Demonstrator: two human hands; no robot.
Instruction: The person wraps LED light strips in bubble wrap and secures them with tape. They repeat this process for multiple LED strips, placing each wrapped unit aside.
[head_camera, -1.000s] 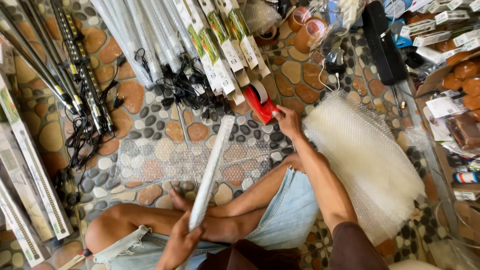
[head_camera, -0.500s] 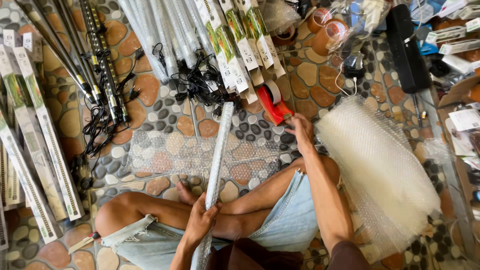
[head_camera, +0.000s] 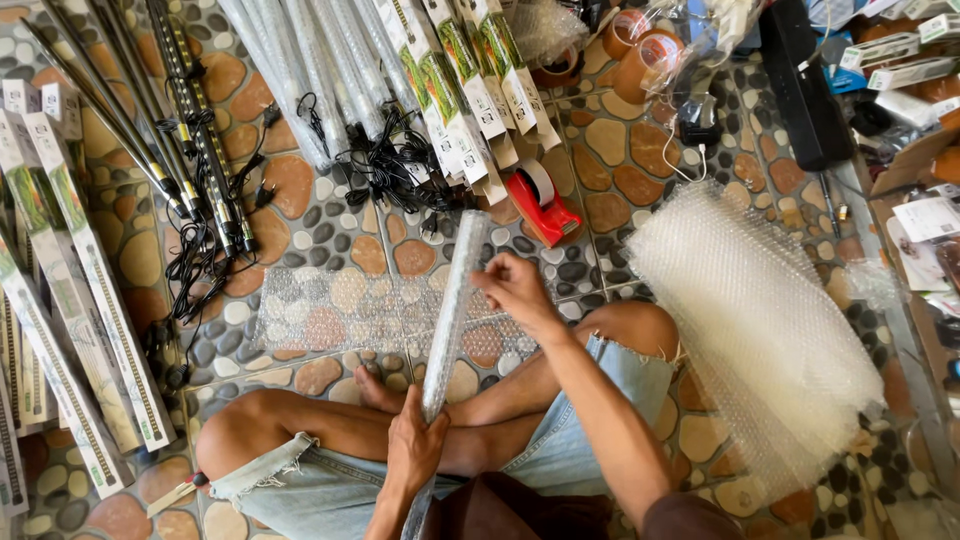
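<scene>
In the head view, the left hand is gripping the near end of a long bubble-wrapped white tube, which is running away across a flat clear bubble-wrap sheet. The right hand is pinching its upper part, just short of the red tape dispenser.

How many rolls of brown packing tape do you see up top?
2: one brown tape roll and a second brown tape roll right beside it, top centre under clear plastic. More may be hidden in the clutter there.
</scene>
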